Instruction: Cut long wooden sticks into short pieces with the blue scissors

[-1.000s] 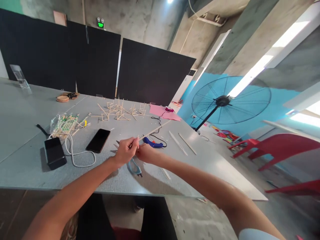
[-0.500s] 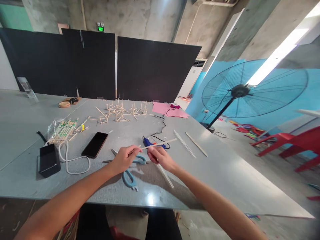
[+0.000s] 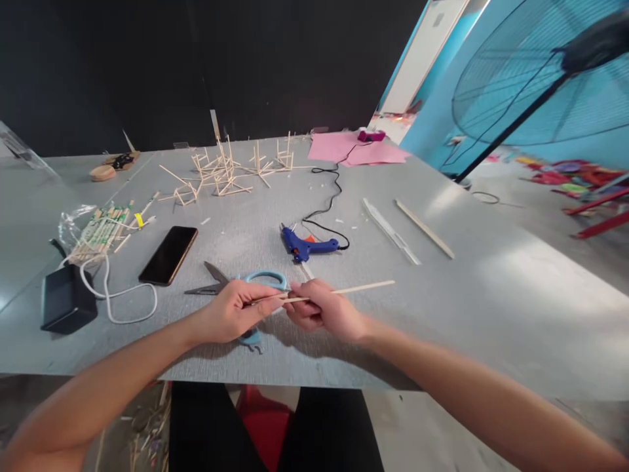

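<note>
My left hand (image 3: pixel 233 311) pinches a thin, pale wooden stick (image 3: pixel 366 286) near its left end. Close beside it, my right hand (image 3: pixel 327 308) has its fingers curled round the same stick, whose long end sticks out to the right. The fingers hide part of the stick, and I cannot tell whether it is one piece there. Scissors with light-blue handles (image 3: pixel 265 275) lie spread under my left hand, partly covered by it. Just beyond the hands is a blue glue gun (image 3: pixel 309 246) on its side, a glue stick coming from it toward my right hand.
Several stick frames (image 3: pixel 223 172) stand at the back. A phone (image 3: pixel 168 255), a black box with white cable (image 3: pixel 69 298) and a bag of wrapped sticks (image 3: pixel 103 229) lie left. Clear strips (image 3: pixel 390 231) and another wooden stick (image 3: pixel 425 228) lie right. Pink paper (image 3: pixel 334 147) is behind.
The view has tilted down and come closer to the table. Both hands still hold the stick, now lower over the scissors and nearer together, and the glue gun shows uncovered.
</note>
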Motion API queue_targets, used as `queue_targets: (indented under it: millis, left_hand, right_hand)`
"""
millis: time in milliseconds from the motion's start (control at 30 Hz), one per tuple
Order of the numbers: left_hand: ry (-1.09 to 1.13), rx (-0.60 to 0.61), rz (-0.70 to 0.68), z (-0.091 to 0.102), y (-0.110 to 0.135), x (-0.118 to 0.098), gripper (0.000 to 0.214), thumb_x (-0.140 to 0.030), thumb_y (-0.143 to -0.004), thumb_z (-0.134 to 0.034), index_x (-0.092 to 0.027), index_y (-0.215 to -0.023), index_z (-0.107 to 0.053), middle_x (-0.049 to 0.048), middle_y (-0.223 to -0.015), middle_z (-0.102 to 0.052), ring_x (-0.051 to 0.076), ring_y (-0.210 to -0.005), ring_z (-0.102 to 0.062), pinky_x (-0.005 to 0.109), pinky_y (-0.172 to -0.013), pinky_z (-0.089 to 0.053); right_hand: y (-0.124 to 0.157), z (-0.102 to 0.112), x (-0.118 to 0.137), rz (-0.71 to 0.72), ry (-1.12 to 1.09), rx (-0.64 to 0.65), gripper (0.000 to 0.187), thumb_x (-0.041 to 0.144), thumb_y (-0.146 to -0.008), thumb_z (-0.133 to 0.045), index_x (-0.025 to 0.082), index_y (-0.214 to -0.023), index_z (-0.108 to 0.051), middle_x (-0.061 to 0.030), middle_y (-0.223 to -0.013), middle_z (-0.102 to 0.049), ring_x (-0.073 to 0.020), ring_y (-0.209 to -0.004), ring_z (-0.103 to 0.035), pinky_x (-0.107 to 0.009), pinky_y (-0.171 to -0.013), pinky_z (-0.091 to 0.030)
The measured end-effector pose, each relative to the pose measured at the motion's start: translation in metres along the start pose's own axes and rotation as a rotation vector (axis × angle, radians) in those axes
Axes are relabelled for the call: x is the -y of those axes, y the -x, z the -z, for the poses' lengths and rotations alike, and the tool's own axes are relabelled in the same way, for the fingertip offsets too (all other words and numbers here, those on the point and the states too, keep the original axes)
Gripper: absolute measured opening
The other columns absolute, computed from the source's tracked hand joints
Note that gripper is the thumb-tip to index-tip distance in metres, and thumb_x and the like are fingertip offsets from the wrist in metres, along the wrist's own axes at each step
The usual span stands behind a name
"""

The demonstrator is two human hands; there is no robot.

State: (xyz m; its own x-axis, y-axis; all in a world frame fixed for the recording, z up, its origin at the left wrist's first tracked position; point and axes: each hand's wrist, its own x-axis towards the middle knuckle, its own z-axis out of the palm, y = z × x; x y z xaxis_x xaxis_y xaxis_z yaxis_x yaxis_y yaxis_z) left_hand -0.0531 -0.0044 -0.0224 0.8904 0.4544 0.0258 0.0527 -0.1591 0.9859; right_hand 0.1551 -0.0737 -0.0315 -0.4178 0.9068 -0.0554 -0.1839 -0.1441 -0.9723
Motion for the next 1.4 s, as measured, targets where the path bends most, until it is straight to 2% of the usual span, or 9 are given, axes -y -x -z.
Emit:
queue_targets:
  millis: [200,300,500,633,833,967,1100,1300,1400]
  left_hand:
    - [0.171,0.047,0.053,-0.003,0.0,0.003,0.037,-0.044,-0.103,-0.058,-0.012,-0.111,-0.075,-0.0081,-0.053,-0.03,0.006,-0.045,-0.023,0.022,-0.041,-0.02]
    - [0.181,0.087,0.068,-0.004,0.0,0.0,0.036,-0.044,-0.102,-0.06,-0.012,-0.104,-0.076,-0.007,-0.054,-0.035,0.006,-0.045,-0.028,0.022,-0.042,-0.023]
    - [0.187,0.022,0.027,-0.002,0.0,0.001,0.036,-0.045,-0.103,-0.058,-0.012,-0.103,-0.073,-0.0087,-0.05,-0.034,0.006,-0.044,-0.026,0.022,-0.043,-0.022]
    - [0.211,0.027,0.021,-0.001,-0.001,0.002,0.033,-0.044,-0.104,-0.057,-0.014,-0.103,-0.069,-0.0088,-0.053,-0.035,0.007,-0.046,-0.026,0.022,-0.045,-0.025]
    - [0.291,-0.057,0.067,-0.001,-0.002,0.0,0.036,-0.045,-0.107,-0.041,-0.022,-0.081,-0.042,-0.0073,-0.062,-0.028,0.01,-0.052,-0.02,0.025,-0.047,-0.022]
    - [0.155,-0.124,0.006,-0.004,0.0,-0.002,0.038,-0.046,-0.104,-0.049,-0.022,-0.077,-0.036,-0.0076,-0.061,-0.029,0.009,-0.053,-0.023,0.024,-0.048,-0.023]
    - [-0.122,-0.206,-0.031,-0.009,0.0,-0.002,0.019,-0.036,-0.096,-0.068,-0.019,-0.092,-0.061,-0.0116,-0.055,-0.024,0.006,-0.046,-0.017,0.021,-0.042,-0.015]
    - [-0.529,-0.385,-0.427,-0.012,-0.002,0.004,0.01,-0.024,-0.093,-0.072,-0.015,-0.097,-0.077,-0.0102,-0.049,-0.038,0.004,-0.041,-0.027,0.019,-0.04,-0.026]
    - [-0.61,-0.446,-0.498,-0.011,-0.003,0.007,0.009,-0.022,-0.092,-0.073,-0.015,-0.096,-0.078,-0.0106,-0.047,-0.038,0.005,-0.04,-0.029,0.019,-0.039,-0.028]
  right_hand:
    - [-0.001,0.001,-0.009,0.004,-0.151,0.106,0.052,0.05,-0.098,-0.045,0.025,-0.056,-0.029,0.008,-0.045,-0.021,-0.01,-0.044,-0.017,-0.029,-0.048,-0.015]
    - [0.001,0.003,-0.004,0.023,-0.217,0.196,0.057,0.047,-0.099,-0.044,0.026,-0.052,-0.021,0.0076,-0.043,-0.018,-0.0102,-0.043,-0.019,-0.031,-0.051,-0.024]
    - [0.0,0.012,0.007,0.092,-0.187,0.083,0.056,0.048,-0.094,-0.046,0.026,-0.049,-0.02,0.0064,-0.041,-0.019,-0.0114,-0.044,-0.019,-0.032,-0.052,-0.021]
    - [-0.001,0.01,0.005,0.088,-0.185,0.134,0.057,0.048,-0.095,-0.047,0.025,-0.05,-0.02,0.0071,-0.042,-0.018,-0.0107,-0.044,-0.019,-0.031,-0.05,-0.016]
    - [0.001,0.006,0.003,0.068,-0.18,0.129,0.057,0.048,-0.098,-0.046,0.025,-0.053,-0.021,0.0078,-0.045,-0.018,-0.0105,-0.045,-0.021,-0.03,-0.05,-0.016]
    - [-0.001,0.005,0.0,0.055,-0.159,0.084,0.057,0.051,-0.099,-0.046,0.025,-0.054,-0.022,0.0078,-0.047,-0.019,-0.0103,-0.046,-0.019,-0.029,-0.049,-0.015]
    - [-0.003,0.002,-0.005,0.051,-0.081,0.014,0.057,0.054,-0.101,-0.043,0.025,-0.055,-0.027,0.0074,-0.048,-0.023,-0.0101,-0.047,-0.017,-0.029,-0.048,-0.016]
    - [-0.003,-0.001,-0.002,0.06,0.036,-0.04,0.061,0.06,-0.101,-0.041,0.024,-0.054,-0.026,0.0062,-0.048,-0.028,-0.0097,-0.047,-0.022,-0.029,-0.05,-0.02]
    - [-0.003,-0.002,-0.002,0.048,0.081,-0.057,0.063,0.062,-0.102,-0.039,0.024,-0.053,-0.025,0.006,-0.049,-0.028,-0.0096,-0.047,-0.022,-0.03,-0.05,-0.021]
